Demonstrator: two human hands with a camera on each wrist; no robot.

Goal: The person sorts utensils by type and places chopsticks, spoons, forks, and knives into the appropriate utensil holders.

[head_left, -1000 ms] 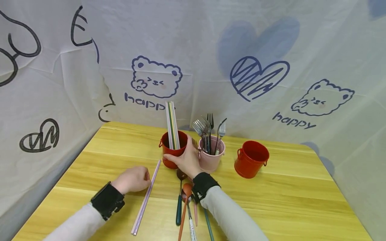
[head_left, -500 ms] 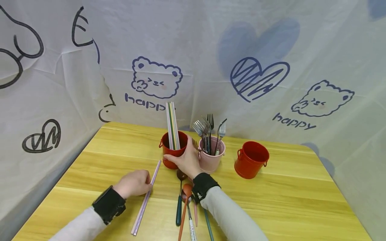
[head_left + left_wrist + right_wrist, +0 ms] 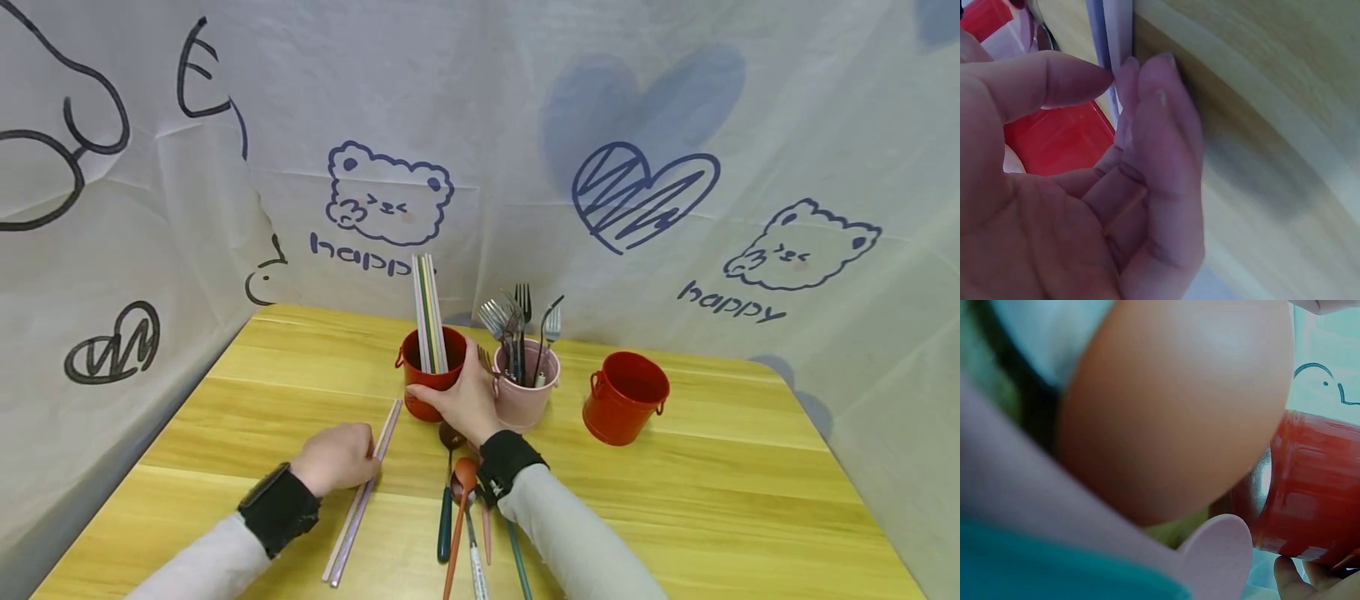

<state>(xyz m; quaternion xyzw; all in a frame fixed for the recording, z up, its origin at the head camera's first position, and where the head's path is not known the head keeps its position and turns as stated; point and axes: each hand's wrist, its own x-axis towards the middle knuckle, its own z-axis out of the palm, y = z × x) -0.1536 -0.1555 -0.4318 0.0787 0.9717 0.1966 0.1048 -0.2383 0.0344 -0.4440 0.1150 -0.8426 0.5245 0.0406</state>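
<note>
My left hand (image 3: pixel 339 460) pinches a pair of pale purple chopsticks (image 3: pixel 354 533) lying slantwise on the table. In the left wrist view thumb and fingertips meet at the chopsticks (image 3: pixel 1119 28), which run side by side. My right hand (image 3: pixel 467 402) grips the right side of a red bucket (image 3: pixel 422 408), thumb across its front. Several chopsticks (image 3: pixel 429 325), pale with green and yellow among them, stand in that bucket, leaning back. Beside it, partly behind the right hand, a pink bucket (image 3: pixel 522 407) holds several forks (image 3: pixel 522 300).
Several spoons lie below the right wrist, among them an orange spoon (image 3: pixel 461 508) and a dark green-handled spoon (image 3: pixel 445 525). Another red bucket (image 3: pixel 618 417) stands at the right. A white cloth (image 3: pixel 510 108) with drawings hangs behind the wooden table (image 3: pixel 720 500).
The left hand has shifted slightly up and right, and a gap now shows between the two chopsticks at it. The right hand and its bucket have stayed in place.
</note>
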